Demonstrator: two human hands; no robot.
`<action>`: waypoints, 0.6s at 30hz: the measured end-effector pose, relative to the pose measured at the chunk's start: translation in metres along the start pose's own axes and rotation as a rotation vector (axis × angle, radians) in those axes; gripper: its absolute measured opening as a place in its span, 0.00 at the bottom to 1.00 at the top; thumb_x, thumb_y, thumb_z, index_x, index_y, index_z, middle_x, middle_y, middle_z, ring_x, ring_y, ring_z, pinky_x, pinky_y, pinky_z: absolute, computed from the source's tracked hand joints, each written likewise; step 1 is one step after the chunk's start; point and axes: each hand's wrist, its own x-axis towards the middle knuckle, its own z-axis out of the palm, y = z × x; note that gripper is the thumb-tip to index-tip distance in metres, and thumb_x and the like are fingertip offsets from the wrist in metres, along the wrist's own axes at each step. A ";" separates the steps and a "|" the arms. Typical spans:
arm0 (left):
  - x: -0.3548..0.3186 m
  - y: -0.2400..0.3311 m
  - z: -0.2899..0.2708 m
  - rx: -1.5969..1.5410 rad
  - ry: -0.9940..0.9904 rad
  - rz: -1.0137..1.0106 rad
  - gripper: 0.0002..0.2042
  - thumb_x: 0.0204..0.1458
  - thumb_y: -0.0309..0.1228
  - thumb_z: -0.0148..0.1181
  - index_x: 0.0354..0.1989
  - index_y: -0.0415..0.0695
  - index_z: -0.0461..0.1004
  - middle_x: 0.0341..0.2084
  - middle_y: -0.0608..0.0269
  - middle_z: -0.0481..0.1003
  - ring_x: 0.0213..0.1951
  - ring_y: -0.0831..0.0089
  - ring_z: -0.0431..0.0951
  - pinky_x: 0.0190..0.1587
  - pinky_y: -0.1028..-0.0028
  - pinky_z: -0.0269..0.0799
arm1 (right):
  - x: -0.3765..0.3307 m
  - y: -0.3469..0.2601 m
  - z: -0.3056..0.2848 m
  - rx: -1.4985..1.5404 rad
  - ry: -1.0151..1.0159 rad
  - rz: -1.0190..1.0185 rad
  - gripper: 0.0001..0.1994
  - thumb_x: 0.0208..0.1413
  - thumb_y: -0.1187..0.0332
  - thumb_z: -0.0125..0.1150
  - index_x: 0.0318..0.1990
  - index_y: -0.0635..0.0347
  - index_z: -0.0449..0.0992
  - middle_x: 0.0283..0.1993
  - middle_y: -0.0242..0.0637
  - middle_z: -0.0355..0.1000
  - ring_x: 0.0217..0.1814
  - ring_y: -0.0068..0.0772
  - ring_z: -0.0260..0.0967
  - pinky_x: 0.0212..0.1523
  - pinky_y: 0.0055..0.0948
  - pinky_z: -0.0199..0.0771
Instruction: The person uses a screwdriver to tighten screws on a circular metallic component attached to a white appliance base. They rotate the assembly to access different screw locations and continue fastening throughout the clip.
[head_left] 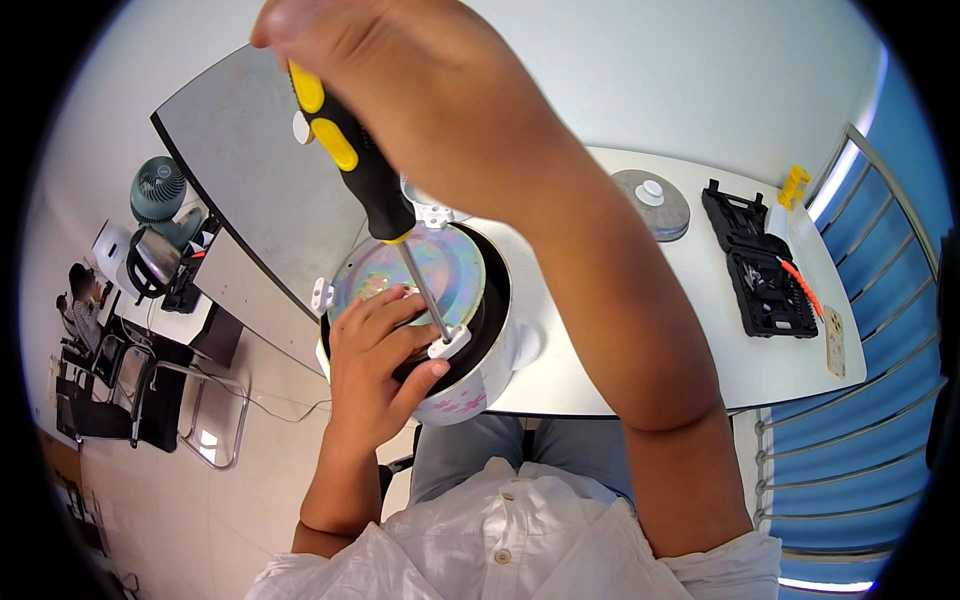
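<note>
My right hand (405, 90) is raised at the top of the view, closed round the grip of a black and yellow screwdriver (368, 185). Its metal shaft slants down to a small white bracket (457, 343) at the near edge of a shiny, rainbow-tinted metal disc (462, 265). The disc sits in the dark mouth of a white appliance pot (478, 388) with pink flowers. My left hand (368, 365) rests on the disc with fingers spread, index finger and thumb either side of the bracket. More white brackets (322, 293) sit round the disc's rim. The tool's tip is hard to make out.
On the white table (575, 370), a grey lid (655, 205) with a white knob stands behind my right arm. Farther right lie an opened black tool case (765, 270), an orange-handled tool (803, 287) and a yellow object (795, 187). A metal railing (890, 370) borders the right side.
</note>
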 end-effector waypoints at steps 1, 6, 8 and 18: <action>-0.001 0.000 0.000 0.002 0.000 -0.003 0.14 0.45 0.40 0.61 0.32 0.41 0.76 0.47 0.58 0.75 0.53 0.54 0.70 0.55 0.60 0.57 | -0.002 -0.009 -0.006 0.192 -0.103 0.086 0.15 0.55 0.60 0.58 0.44 0.60 0.69 0.30 0.35 0.67 0.30 0.26 0.66 0.31 0.26 0.66; 0.000 0.000 0.000 0.001 -0.001 -0.006 0.14 0.45 0.39 0.61 0.32 0.41 0.76 0.47 0.58 0.75 0.53 0.54 0.70 0.55 0.60 0.57 | 0.003 -0.022 -0.026 0.346 -0.246 0.151 0.21 0.58 0.60 0.56 0.54 0.61 0.64 0.33 0.33 0.63 0.31 0.18 0.60 0.32 0.20 0.62; 0.000 0.000 0.000 0.010 -0.003 -0.006 0.14 0.45 0.40 0.61 0.32 0.41 0.76 0.47 0.58 0.74 0.53 0.54 0.70 0.55 0.60 0.57 | -0.001 -0.018 -0.019 0.195 -0.175 0.074 0.23 0.57 0.59 0.57 0.56 0.61 0.63 0.34 0.34 0.64 0.31 0.18 0.60 0.33 0.19 0.62; 0.000 -0.001 -0.001 -0.001 -0.004 -0.016 0.14 0.44 0.39 0.62 0.33 0.42 0.76 0.48 0.59 0.74 0.53 0.54 0.70 0.55 0.59 0.56 | 0.001 0.000 0.010 0.769 -0.114 0.098 0.11 0.55 0.62 0.56 0.39 0.59 0.72 0.36 0.40 0.72 0.37 0.26 0.69 0.39 0.26 0.68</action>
